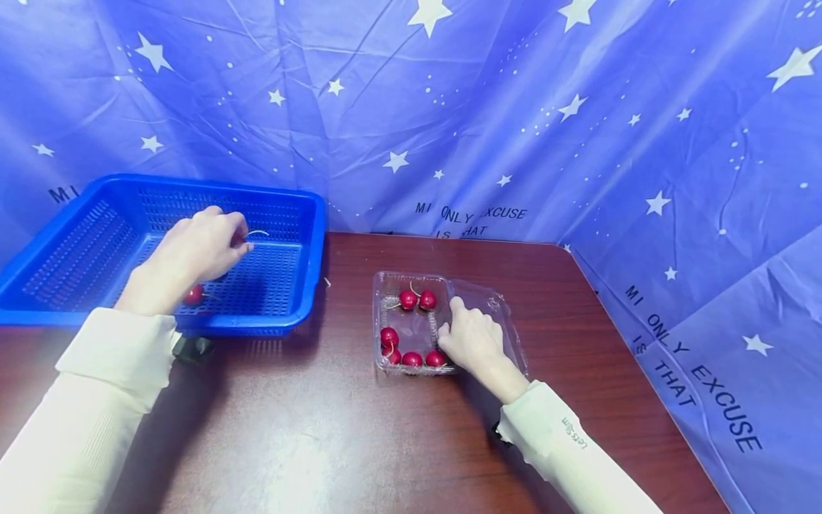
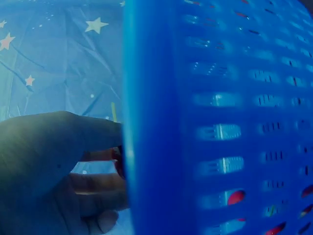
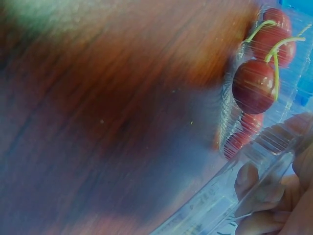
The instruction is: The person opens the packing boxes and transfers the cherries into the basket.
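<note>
My left hand [image 1: 202,246] is over the blue plastic basket [image 1: 315,250], pinching a cherry [image 2: 118,162]. In the head view the fingers hide that fruit, and only its pale stem [image 1: 258,232] sticks out. Another cherry [image 1: 193,295] lies inside the basket near my left wrist. At the middle right, my right hand [image 1: 474,335] grips the edge of a clear plastic box [image 1: 414,325] beside its folded-back lid [image 1: 507,325]. Several red cherries sit in the box, two at its far end [image 1: 427,300] and others along its near side [image 1: 412,359].
Both containers stand on a brown wooden table [image 1: 289,421], the basket at the left. A blue curtain with white stars [image 1: 359,107] hangs behind and along the right side. A small pale scrap [image 1: 327,283] lies between basket and box.
</note>
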A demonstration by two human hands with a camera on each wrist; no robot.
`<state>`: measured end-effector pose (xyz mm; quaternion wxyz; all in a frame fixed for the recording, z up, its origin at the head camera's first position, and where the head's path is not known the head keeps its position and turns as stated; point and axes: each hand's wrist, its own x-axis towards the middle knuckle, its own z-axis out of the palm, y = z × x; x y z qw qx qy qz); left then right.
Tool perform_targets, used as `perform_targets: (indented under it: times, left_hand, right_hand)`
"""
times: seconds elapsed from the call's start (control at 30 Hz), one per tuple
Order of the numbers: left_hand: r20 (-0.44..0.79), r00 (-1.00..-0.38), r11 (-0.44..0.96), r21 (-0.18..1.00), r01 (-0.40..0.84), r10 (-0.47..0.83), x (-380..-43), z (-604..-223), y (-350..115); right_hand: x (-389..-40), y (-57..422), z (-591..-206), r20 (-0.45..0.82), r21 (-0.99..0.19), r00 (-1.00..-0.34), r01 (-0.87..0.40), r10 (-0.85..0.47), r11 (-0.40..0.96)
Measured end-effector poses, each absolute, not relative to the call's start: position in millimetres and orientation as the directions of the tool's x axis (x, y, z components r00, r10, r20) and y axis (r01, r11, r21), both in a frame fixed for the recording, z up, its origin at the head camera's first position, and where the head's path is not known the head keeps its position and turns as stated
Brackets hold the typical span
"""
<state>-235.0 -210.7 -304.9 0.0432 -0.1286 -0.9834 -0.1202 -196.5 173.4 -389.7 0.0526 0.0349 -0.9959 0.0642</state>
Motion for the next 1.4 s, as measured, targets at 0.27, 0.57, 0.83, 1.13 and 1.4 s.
perform_targets:
  times: [0.27, 0.57, 0.83, 1.13, 1.4]
  left_hand:
    - [-0.060, -0.983, 0.964, 0.214, 0.157, 0.174, -235.9, -311.4, -220.7]
    - [-0.155, -0.984, 0.977, 0.205, 0.059, 0.092, -234.0, -316.4, -226.6]
    - [-0.224, -0.972, 0.971, 0.237, 0.014, 0.069, -230.3, -321.8, -229.6]
    - [-0.230, -0.973, 0.971, 0.238, -0.033, 0.023, -229.2, -327.6, -233.3]
    - [-0.235, -0.972, 0.980, 0.186, -0.071, -0.026, -230.1, -331.4, -232.3]
  right_hand:
    - [-195.8, 173.7, -389.1, 0.110, -0.127, -0.992, -0.074, -0.060, 0.989]
    - [-195.8, 174.0, -389.1, 0.108, -0.128, -0.992, -0.075, -0.061, 0.989]
    - [-195.1, 173.6, -389.1, 0.106, -0.126, -0.993, -0.071, -0.058, 0.989]
    - [-195.9, 173.0, -388.7, 0.102, -0.127, -0.993, -0.075, -0.062, 0.989]
    - [-195.2, 173.2, -388.3, 0.106, -0.125, -0.993, -0.069, -0.056, 0.990]
